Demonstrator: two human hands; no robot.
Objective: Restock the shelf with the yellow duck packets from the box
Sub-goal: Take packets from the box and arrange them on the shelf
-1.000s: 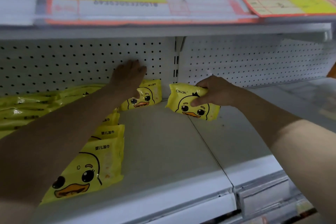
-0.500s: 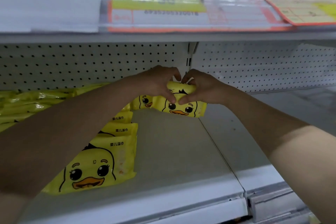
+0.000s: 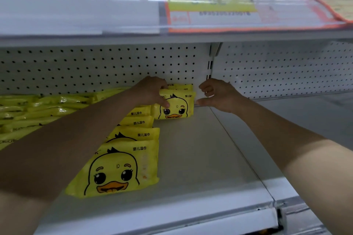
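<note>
Left hand (image 3: 150, 91) has its fingers curled over the top-left corner of a duck packet (image 3: 177, 107), thumb pressing its front. Packet's standing upright, duck face toward the camera, long side running left-right, at the back of the shelf (image 3: 200, 158) by the pegboard (image 3: 95, 66). Right hand (image 3: 217, 95) sits just beside its right edge, loosely curled and holding nothing.

A white perforated metal back panel (image 3: 95, 66) meets a slotted white upright post (image 3: 210, 66), and overhead a clear plastic label strip (image 3: 114, 11) covers an orange-bordered paper price tag (image 3: 219, 13) with a yellow band, beside a second orange-edged tag (image 3: 336, 4) at far right.
</note>
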